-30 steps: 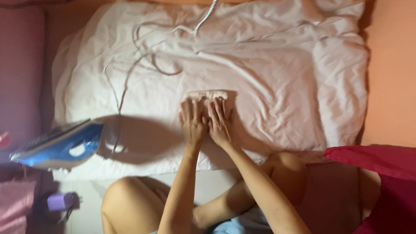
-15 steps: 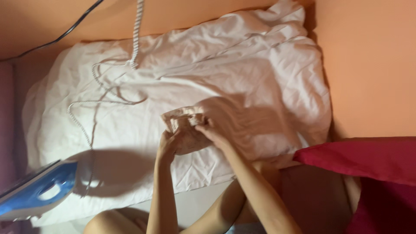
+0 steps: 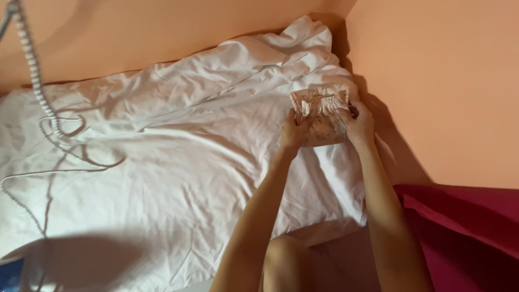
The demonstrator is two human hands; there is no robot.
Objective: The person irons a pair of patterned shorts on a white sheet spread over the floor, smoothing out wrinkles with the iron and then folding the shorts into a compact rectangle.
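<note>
Over rumpled white sheet [image 3: 162, 178] by orange wall [image 3: 443, 81]: both hands' grip clenched on folded cloth [image 3: 320, 114].

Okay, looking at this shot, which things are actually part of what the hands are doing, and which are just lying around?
In use:
- small folded pale cloth, held up between left hand and right hand
- crumpled white sheet beneath them

Lying about:
- coiled striped cord, at the left on the sheet
- red fabric, lower right

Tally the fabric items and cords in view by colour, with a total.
White sheet: 1
Pale pink folded cloth, held by left hand and right hand: 1
Red cloth: 1
White braided cord: 1
Total: 4
</note>
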